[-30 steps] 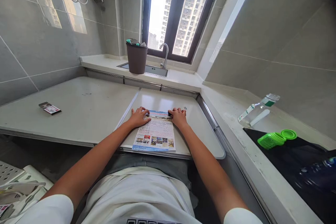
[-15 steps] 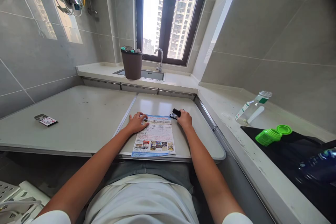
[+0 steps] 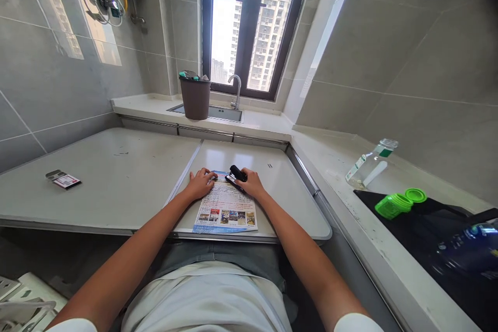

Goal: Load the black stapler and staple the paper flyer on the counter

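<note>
A printed leaflet [image 3: 225, 205], with blue bands and a row of small photos, lies flat on the white tabletop [image 3: 295, 197] near its front edge. My left hand [image 3: 201, 183] rests on its upper left corner, fingers spread. In my right hand [image 3: 251, 182] is a black stapler [image 3: 236, 176], its jaws apart, over the upper right part of the leaflet. Whether the stapler touches the paper I cannot tell. Two small staple strips [image 3: 270, 165] lie on the tabletop to the right, beyond my right hand.
A small card-backed pack [image 3: 64, 180] lies at the far left. A brown bin [image 3: 195, 99] stands by the sink [image 3: 225, 113] under the window. On the right counter are a glass bottle [image 3: 368, 166], a green open container [image 3: 395, 205] and a dark blue item [image 3: 470, 249].
My right hand has moved left with the stapler, from beside the leaflet to over its upper part. The staple strips now show on the table. My left hand stays on the leaflet.
</note>
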Action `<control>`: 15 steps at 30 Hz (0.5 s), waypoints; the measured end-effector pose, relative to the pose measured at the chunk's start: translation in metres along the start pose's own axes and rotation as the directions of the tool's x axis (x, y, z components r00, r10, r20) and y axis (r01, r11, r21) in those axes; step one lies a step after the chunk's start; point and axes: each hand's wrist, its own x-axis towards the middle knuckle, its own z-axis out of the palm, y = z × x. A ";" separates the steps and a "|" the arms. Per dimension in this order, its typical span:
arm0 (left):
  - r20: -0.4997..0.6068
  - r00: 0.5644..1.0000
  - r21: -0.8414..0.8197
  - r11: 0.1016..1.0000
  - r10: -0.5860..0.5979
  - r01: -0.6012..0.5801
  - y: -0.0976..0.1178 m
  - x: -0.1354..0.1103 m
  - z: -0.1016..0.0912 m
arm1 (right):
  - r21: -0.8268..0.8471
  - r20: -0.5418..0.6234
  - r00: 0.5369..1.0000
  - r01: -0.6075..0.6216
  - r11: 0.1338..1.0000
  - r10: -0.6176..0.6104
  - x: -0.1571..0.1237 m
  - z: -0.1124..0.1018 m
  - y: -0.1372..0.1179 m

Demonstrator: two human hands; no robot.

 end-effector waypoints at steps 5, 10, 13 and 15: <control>-0.015 1.000 -0.005 1.000 0.002 -0.002 0.000 0.001 0.002 | 0.034 0.085 0.996 0.020 0.999 -0.023 -0.004 0.003 0.004; -0.041 0.999 -0.032 0.999 -0.015 0.014 0.001 0.000 0.003 | 0.039 0.185 0.982 -0.051 0.998 0.043 0.003 -0.017 0.025; -0.044 0.999 -0.041 0.999 -0.015 0.013 0.001 -0.001 0.004 | 0.035 0.232 0.966 -0.127 0.991 0.115 0.007 -0.044 0.050; -0.051 0.998 -0.056 0.998 -0.019 0.016 0.001 -0.001 0.004 | 0.037 0.240 0.960 -0.161 0.986 0.148 0.004 -0.065 0.067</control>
